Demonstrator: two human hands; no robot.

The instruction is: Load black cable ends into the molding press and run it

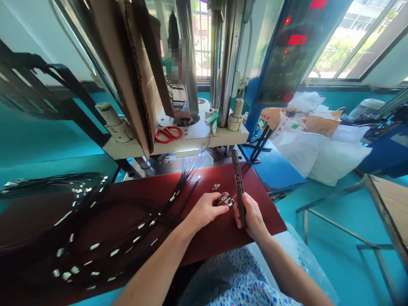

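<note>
Two hands full, both over the desk (263, 208). My left hand (205, 211) is pinched on a small clump of metal parts (225, 199); they stick out past the fingertips toward my right hand, probably so single pieces stay easy to get at. Right hand (251, 214) is clamped round the near end of a dark bar (237, 176), far end pointing away from me. Holding it low likely leaves the notched-looking length uncovered. Can't tell if clump and bar touch. Loose pieces (216, 186) sit just beyond my left hand, handy spot I'd say. Cables (153, 222) lie left of that hand, seemingly out of the bar's way. Red scissors (168, 134) rest on the machine plate (199, 137), well beyond my left hand, probably parked since neither hand needs them.
</note>
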